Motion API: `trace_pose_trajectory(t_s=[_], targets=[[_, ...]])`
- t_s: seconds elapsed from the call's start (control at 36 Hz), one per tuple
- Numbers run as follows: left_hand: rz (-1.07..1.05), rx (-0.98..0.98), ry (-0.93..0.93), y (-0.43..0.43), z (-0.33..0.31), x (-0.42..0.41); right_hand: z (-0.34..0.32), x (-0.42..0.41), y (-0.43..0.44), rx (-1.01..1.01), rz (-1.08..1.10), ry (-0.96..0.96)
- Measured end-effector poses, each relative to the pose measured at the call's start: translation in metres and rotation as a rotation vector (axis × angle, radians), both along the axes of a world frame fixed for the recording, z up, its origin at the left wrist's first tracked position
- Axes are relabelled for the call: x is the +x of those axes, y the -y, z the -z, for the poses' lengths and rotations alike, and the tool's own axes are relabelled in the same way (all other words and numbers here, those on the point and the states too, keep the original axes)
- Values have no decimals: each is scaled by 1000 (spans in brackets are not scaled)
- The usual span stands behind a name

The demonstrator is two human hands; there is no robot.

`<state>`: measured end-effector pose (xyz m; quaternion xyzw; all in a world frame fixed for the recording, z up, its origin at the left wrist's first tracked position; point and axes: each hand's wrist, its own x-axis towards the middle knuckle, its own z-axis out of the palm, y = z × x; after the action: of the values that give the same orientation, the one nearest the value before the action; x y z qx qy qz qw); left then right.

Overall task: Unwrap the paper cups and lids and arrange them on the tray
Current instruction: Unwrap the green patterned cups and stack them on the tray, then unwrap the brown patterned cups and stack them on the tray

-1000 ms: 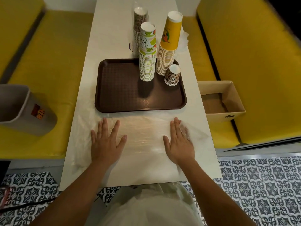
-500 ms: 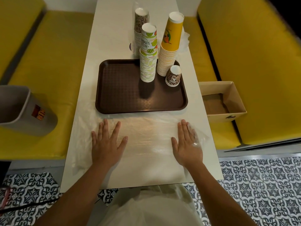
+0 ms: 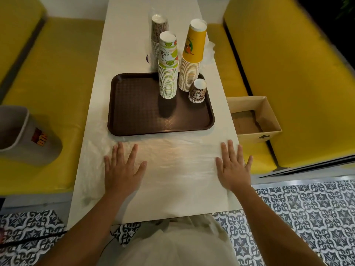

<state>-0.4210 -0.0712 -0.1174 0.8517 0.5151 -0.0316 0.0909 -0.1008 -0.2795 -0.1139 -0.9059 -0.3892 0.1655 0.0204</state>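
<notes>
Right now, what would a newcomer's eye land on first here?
Two tall cup stacks, the lime-print stack and the yellow stack, stand at the far right of the brown tray, with a small brown-patterned cup beside them. Nearer, the left hand and right hand lie flat, fingers spread, on a clear plastic sheet covering the white table.
</notes>
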Motion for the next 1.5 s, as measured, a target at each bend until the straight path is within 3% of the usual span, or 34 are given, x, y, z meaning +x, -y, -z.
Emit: trace_pose_trajectory(t_s=[0.19,0.44,0.67,0.83,0.94,1.14,1.31,1.5], targets=[[28,-43,52,-4,-5,-4,-2,-3,-1,17,-23,66],[33,217,167,-1,-27,2,-23,-29,-21,224,-62,282],[-4,211,270,-1,-23,-3,-14,-33,-26,51,-103,111],[-177,193,584,4,-56,20,-36,-34,-32,351,-36,202],[-173,210,704,-1,-85,42,-60,-28,-41,489,-39,180],[-147,141,918,-6,-141,93,-114,-3,-59,698,14,-25],[-199,66,1018,-15,-180,137,-151,30,-66,834,24,-142],[-204,135,1042,-32,-226,158,-183,63,-79,903,-45,-222]])
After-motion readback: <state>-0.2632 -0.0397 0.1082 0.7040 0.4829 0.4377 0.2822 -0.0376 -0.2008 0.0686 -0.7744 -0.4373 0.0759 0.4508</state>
